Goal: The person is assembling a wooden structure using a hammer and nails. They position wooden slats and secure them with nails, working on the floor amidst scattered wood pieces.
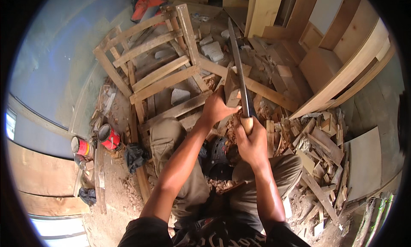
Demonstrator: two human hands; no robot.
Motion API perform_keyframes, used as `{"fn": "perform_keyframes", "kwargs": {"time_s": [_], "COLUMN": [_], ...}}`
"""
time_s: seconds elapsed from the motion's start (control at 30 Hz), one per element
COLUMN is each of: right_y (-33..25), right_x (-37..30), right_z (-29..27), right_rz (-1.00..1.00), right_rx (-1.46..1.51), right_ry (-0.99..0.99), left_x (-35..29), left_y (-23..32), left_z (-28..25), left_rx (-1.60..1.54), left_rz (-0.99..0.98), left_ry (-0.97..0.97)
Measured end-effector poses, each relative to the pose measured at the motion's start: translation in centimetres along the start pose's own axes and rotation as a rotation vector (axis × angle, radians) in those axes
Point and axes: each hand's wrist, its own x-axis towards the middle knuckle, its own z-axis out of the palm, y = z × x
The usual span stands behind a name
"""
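Note:
My left hand (216, 107) is wrapped round a short wooden block (232, 89), held up in front of my knees. My right hand (253, 144) grips the pale wooden handle (247, 124) of a long-bladed tool. Its narrow, dark metal blade (238, 62) tapers away from me and lies along the block's right side. I cannot tell whether it is a file or a saw. Behind the block, a long wooden board (267, 92) slants down to the right.
A wooden frame (150, 54) leans ahead on the left. Two red cans (108, 136) stand by the left wall. Offcuts (323, 144) are heaped at right, below a large wooden cabinet carcass (342, 71). A dark clog (219, 157) sits between my knees among shavings.

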Motion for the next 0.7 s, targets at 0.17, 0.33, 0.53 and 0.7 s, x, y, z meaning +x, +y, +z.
{"fn": "perform_keyframes", "kwargs": {"time_s": [0.17, 0.33, 0.53, 0.7], "right_y": [-3.7, 2.6, -1.1, -0.3], "right_x": [-2.0, -0.4, -0.9, -2.1], "right_z": [-2.1, 0.5, -1.8, -0.8], "right_rz": [-0.023, 0.060, 0.112, 0.014], "right_rx": [0.109, 0.015, 0.047, 0.015], "right_ry": [0.072, 0.042, 0.028, 0.054], "left_x": [1.4, -0.7, 1.3, 0.3], "left_y": [5.1, -0.8, 1.7, 2.4], "left_z": [-1.7, 1.6, -0.2, -0.1], "left_rx": [-0.059, -0.084, 0.039, 0.016], "left_rz": [0.036, 0.008, 0.016, 0.045], "left_ry": [0.088, -0.047, -0.047, 0.035]}}
